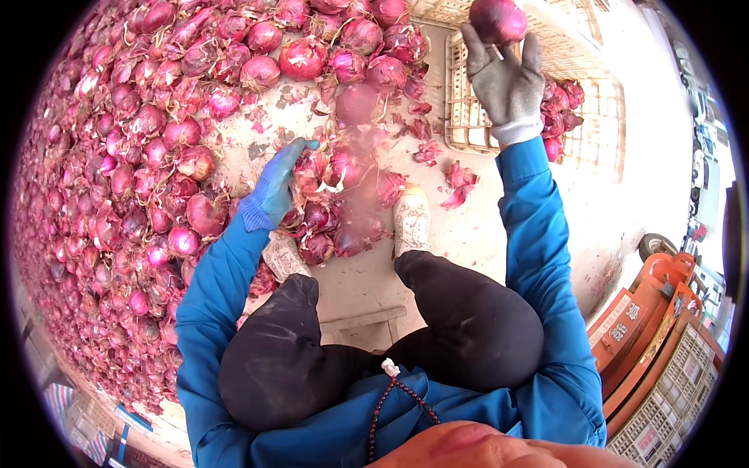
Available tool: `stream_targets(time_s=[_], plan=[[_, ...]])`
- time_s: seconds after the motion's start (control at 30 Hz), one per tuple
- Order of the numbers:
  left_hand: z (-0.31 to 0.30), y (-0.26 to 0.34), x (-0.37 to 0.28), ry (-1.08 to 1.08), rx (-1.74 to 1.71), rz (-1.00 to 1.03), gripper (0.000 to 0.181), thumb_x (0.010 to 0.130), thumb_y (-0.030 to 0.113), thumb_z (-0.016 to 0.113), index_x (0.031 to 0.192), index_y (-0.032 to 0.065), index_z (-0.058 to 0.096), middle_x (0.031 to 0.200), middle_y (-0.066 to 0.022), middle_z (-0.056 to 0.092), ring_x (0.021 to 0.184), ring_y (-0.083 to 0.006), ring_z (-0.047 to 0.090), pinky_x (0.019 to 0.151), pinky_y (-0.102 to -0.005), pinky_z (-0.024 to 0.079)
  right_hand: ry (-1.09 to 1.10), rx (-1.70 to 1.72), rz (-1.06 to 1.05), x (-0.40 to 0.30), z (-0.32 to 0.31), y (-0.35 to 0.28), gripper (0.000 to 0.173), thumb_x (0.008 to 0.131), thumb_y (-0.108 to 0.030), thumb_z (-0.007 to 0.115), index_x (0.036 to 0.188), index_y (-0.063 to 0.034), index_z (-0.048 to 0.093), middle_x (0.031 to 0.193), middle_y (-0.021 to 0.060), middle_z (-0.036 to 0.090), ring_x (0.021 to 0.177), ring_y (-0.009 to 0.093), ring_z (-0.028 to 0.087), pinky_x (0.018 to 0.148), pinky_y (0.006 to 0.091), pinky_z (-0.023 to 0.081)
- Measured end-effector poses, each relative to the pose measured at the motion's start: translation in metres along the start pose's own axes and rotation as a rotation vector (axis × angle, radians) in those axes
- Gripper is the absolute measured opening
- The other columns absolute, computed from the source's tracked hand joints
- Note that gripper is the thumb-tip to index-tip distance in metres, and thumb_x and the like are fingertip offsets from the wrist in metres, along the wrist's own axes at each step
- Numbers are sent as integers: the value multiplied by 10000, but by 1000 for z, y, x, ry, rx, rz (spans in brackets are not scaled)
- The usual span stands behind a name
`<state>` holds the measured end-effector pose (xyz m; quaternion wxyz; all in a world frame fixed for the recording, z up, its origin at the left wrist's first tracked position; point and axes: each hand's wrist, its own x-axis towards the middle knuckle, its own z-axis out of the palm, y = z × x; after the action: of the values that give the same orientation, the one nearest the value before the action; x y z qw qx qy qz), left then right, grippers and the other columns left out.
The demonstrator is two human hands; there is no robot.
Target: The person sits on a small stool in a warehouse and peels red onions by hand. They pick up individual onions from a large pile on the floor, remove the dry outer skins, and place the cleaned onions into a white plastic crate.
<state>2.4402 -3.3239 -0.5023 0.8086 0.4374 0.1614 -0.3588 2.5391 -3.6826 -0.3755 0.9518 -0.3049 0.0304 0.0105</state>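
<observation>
My right hand (508,93), in a grey knit glove, is stretched out palm up. A large red onion (498,21) lies at its spread fingertips. Beneath that hand is a cream plastic crate (459,126), with several onions (563,105) showing inside by the wrist. My left hand (279,181), in a blue-coated glove, is cupped beside a small cluster of red onions (319,216) between my shoes. Its fingers lie along the papery onion (310,169) at the cluster's edge; I see nothing gripped in it.
A big heap of red onions (134,193) spreads over the left side and the top. Loose skins (459,181) litter the floor. Low between my legs is a wooden stool (366,322). At lower right, orange machinery (626,316) stands beside stacked crates (661,398).
</observation>
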Motion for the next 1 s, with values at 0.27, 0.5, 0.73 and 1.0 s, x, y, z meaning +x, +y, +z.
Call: stream_targets(time_s=[0.27,0.5,0.73,1.0], plan=[[56,1,-3,-108,-13,92,665,980,561,486,1419,63,434,1331,-117,570,1202,-265,579,1025,-483,474,-369,-1246,501,-93,57,98,698,910,-161,675,1525,-158,343,1488,117,434,1359,273,432,1078,384,421],[17,-2,-13,-324,-256,123,744,930,546,590,1476,89,376,1387,-110,523,1231,-243,525,1108,-534,374,-178,-1361,133,-101,31,80,272,931,-19,621,1201,-17,653,1009,44,688,868,84,650,751,222,542],[-29,-23,-16,246,944,246,589,885,332,693,1371,57,508,1308,-143,596,1170,-255,604,1004,-346,479,302,-2389,-842,-93,27,-66,591,879,-308,736,1327,19,532,1324,264,507,1169,348,579,951,415,522],[20,-37,-9,77,1206,283,434,907,229,678,1318,128,583,1265,-106,609,1131,-212,631,980,-342,511,-575,-2076,571,-141,-43,135,835,797,-317,770,1491,-121,349,1495,225,391,1332,446,433,1097,454,395]])
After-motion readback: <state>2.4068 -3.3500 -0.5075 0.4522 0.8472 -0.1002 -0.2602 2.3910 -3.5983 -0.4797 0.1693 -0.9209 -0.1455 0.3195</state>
